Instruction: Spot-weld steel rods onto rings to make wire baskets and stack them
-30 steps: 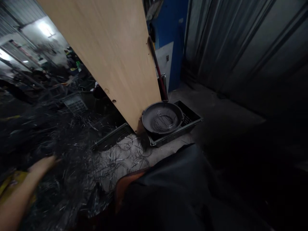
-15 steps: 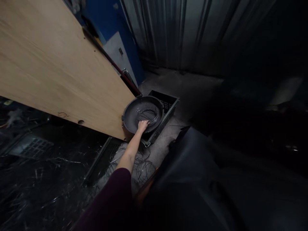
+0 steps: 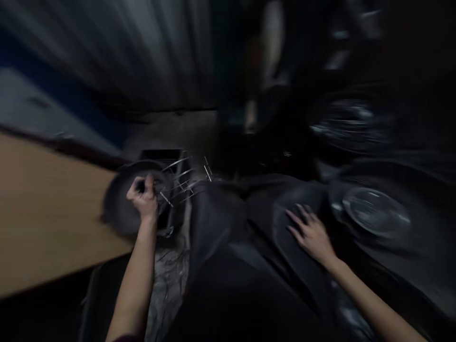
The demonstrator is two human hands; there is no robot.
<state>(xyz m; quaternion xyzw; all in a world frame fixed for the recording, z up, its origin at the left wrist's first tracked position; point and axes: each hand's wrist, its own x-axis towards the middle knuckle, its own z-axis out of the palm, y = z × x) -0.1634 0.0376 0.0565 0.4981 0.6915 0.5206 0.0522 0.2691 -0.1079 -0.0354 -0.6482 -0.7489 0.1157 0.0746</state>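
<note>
My left hand [image 3: 144, 197] is raised over a round dark basin [image 3: 116, 202], its fingers curled in a pinch. Thin shiny wires [image 3: 183, 175] stick out to the right of it and seem to be held in those fingers, though motion blur hides the grip. My right hand [image 3: 313, 235] rests on the dark cloth [image 3: 228, 266] across my lap, fingers spread and holding nothing. To the right of that hand, a shiny coil of wire [image 3: 375, 211] lies in a second dark basin [image 3: 423, 251].
The left basin sits on a dark plastic crate [image 3: 162, 154], beside a wooden panel [image 3: 53, 213]. Loose wire litters the floor [image 3: 166, 285] below. Another shiny bundle [image 3: 351, 118] is at the back right. Behind stands a corrugated metal wall [image 3: 153, 52].
The view has swung right, bringing my right hand and the right-hand basin into sight. My left hand has lifted from inside the left basin, with thin wires now showing beside it.
</note>
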